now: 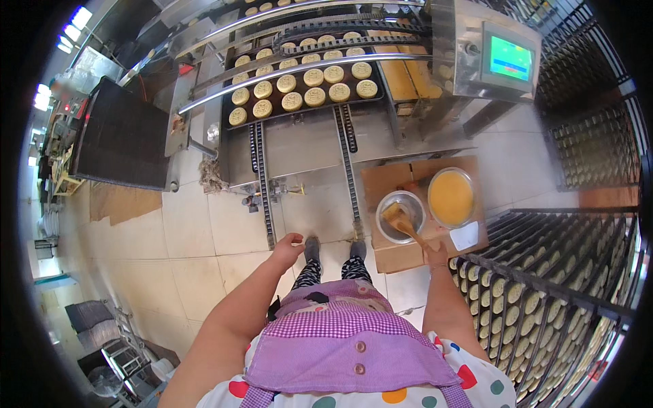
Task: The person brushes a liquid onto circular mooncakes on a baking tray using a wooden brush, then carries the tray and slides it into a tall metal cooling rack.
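Observation:
In my right hand is the handle of a wooden pastry brush; the fingers are closed around it. Its broad head rests inside a round metal bowl. Beside that bowl stands a larger container of yellow liquid, probably egg wash. Both sit on a flattened cardboard sheet. My left hand hangs in front of me with nothing in it, fingers loosely bent and the thumb apart. Farther off, round stamped pastries lie in rows on a dark tray on the conveyor machine.
Two chain rails run from the machine toward my feet. A control box with a green screen stands at upper right. Racks of pastry trays crowd the right side. A dark belt slopes down at left.

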`<state>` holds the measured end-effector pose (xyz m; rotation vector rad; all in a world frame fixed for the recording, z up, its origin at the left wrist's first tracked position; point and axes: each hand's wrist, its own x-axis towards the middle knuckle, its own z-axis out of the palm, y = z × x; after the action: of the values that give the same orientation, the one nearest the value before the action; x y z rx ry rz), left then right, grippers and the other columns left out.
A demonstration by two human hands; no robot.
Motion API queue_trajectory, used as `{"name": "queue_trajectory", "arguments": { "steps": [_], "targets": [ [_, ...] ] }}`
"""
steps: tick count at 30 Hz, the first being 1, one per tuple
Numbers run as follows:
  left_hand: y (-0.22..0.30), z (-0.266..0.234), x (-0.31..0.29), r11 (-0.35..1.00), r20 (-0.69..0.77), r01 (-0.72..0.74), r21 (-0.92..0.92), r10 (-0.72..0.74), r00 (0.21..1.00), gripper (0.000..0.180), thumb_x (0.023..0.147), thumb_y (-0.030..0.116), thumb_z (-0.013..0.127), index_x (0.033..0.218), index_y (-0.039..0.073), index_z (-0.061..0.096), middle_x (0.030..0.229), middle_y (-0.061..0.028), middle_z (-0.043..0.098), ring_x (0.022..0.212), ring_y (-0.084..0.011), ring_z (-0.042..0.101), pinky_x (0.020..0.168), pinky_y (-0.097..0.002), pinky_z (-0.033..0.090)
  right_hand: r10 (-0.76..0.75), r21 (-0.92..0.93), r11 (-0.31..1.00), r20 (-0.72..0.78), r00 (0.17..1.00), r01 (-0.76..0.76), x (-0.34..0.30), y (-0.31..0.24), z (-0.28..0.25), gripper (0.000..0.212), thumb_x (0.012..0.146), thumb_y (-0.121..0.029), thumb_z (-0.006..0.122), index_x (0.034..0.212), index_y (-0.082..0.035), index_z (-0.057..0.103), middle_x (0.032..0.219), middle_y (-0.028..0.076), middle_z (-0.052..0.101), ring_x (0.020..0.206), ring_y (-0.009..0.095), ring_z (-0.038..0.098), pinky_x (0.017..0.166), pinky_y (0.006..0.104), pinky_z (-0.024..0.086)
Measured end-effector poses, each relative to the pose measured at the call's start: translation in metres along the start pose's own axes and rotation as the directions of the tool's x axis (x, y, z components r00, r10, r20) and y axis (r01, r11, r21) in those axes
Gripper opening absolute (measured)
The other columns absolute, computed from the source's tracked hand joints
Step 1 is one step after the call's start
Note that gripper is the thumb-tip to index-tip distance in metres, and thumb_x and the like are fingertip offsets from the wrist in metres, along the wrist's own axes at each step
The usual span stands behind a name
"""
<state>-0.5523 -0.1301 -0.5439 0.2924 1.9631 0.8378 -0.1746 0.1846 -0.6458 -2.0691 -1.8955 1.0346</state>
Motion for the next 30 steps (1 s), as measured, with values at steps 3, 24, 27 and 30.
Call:
{"name": "queue_trajectory", "arguments": {
  "steps": [3,24,27,30],
  "targets": [
    [0.027,0.006,-0.003,0.999,-0.012,0.048,-0.025,-0.048,0.999,0.036,0.078,0.01,0.063,0.112,0.002,0.055,0.108,-0.009,0.058,0.096,-0.019,0.056,0.083,-0.0297,0.045,0.294,0.291,0.875,0.315,0.902,-0.387,-0.004,-0.016,-0.004,0.057,0.074,-0.02,0.074,0.12,0.003,0.049,0.094,0.012,0.061,0.066,0.016,0.058,0.057,0.0276,0.048],
    [0.042,-0.023,0.128,0.22,-0.178,-0.104,-0.97,-0.346,0.921,0.016,0.09,0.009,0.045,0.105,0.006,0.044,0.101,-0.0112,0.052,0.084,-0.0277,0.056,0.074,-0.0403,0.051,-0.089,0.463,0.885,0.061,0.994,0.051,0.034,-0.05,0.028,0.035,0.08,-0.003,0.058,0.114,0.002,0.054,0.109,0.009,0.061,0.098,0.017,0.057,0.085,0.0279,0.044],
    [0.025,-0.016,0.119,0.184,-0.18,-0.109,-0.977,-0.435,0.882,0.012,0.09,0.007,0.043,0.1,0.001,0.044,0.1,-0.0133,0.052,0.08,-0.0285,0.055,0.076,-0.0418,0.052,-0.19,0.034,0.982,0.158,0.969,0.187,0.032,-0.065,0.044,0.041,0.081,-0.007,0.057,0.121,-0.003,0.05,0.121,0.009,0.055,0.11,0.019,0.053,0.092,0.0301,0.04],
    [0.019,0.002,0.09,0.254,-0.204,-0.081,-0.964,-0.509,0.836,0.011,0.09,0.005,0.043,0.1,0.001,0.045,0.097,-0.0133,0.053,0.08,-0.0275,0.055,0.076,-0.0405,0.053,-0.316,-0.219,0.911,0.175,0.932,0.35,0.046,-0.037,0.05,0.042,0.081,-0.007,0.056,0.122,-0.004,0.05,0.121,0.009,0.055,0.109,0.019,0.053,0.092,0.0302,0.04]
  ]
}}
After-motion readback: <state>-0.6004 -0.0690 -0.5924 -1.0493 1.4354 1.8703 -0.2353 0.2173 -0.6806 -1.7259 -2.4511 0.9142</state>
